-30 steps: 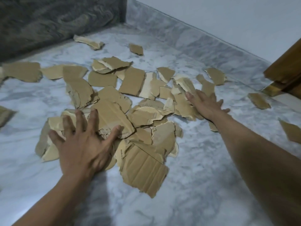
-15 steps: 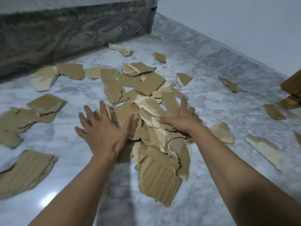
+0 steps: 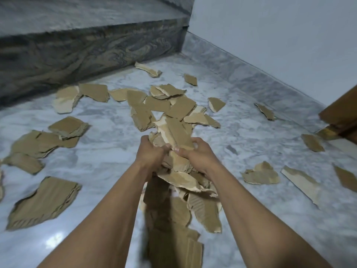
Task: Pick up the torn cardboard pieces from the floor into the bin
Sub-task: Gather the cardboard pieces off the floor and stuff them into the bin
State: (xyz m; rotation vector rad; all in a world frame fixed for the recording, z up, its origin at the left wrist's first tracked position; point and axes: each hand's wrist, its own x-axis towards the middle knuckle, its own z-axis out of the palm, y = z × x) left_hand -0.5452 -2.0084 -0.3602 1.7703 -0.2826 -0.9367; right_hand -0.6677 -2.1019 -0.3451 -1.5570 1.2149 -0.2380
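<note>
A bundle of torn brown cardboard pieces (image 3: pixel 177 136) is squeezed between my left hand (image 3: pixel 151 152) and my right hand (image 3: pixel 195 153), lifted off the marble floor (image 3: pixel 108 147). More of the bundle hangs below my wrists, and loose pieces (image 3: pixel 204 211) dangle or drop under it. Several other torn pieces (image 3: pixel 164 105) lie scattered on the floor beyond my hands, with large ones at the left (image 3: pixel 44 202) and flat ones at the right (image 3: pixel 260 174). No bin is in view.
A dark marble step (image 3: pixel 87 47) rises at the back left. A pale wall with a marble skirting (image 3: pixel 270 55) runs along the right. A wooden door frame (image 3: pixel 340 113) stands at the right edge.
Both hands swept inward from flat on the floor, gathered the middle heap and lifted it. The view has shifted, showing more scattered pieces at the left and right.
</note>
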